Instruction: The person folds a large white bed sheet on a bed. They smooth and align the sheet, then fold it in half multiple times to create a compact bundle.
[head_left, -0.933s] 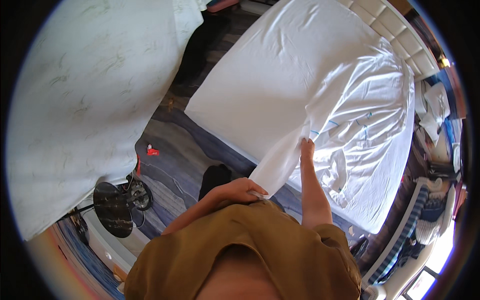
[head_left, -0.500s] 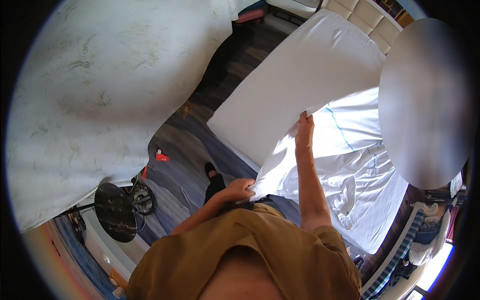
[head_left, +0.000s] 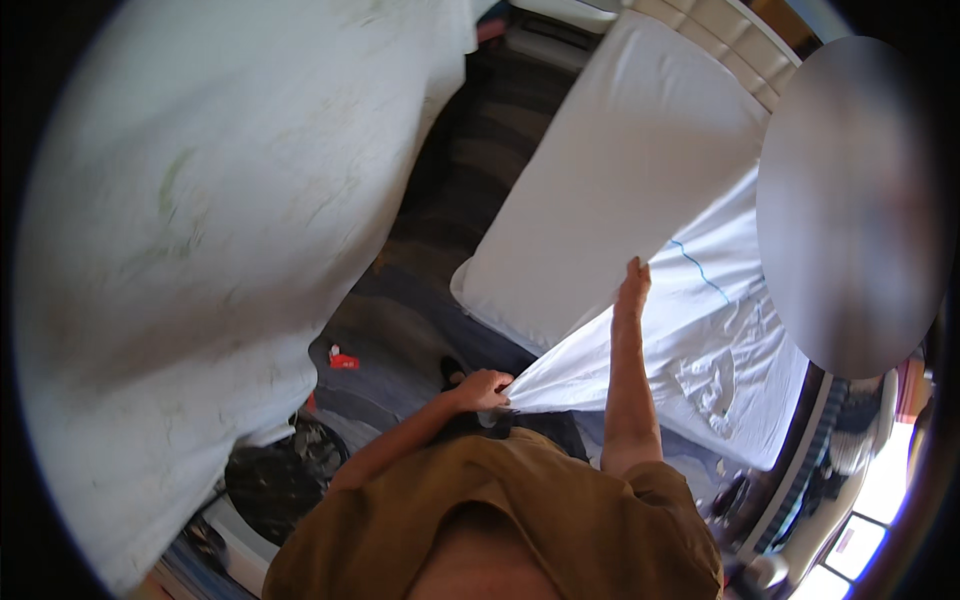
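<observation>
White sheet (head_left: 690, 310) w/ blue line partly on bed (head_left: 620, 170), near corner stretched toward person. L hand (head_left: 482, 390) closed on corner; R hand (head_left: 632, 285) pinches edge, fingers nearly closed. Beige headboard (head_left: 725, 40) at far end.

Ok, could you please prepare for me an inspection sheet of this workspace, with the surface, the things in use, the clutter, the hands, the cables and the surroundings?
Surface: white bed; its upper part looks mostly smooth.
Things in use: white sheet with a blue line, stretched between the hands, wrinkled toward the lower right.
Clutter: small red item on the dark floor; its kind is unclear.
Hands: left hand grips the sheet's near end; right hand holds its edge farther out.
Cables: nothing seen clearly.
Surroundings: pale headboard beyond the bed; large pale patterned cover at left; a blurred oval hides part of the right side.
</observation>
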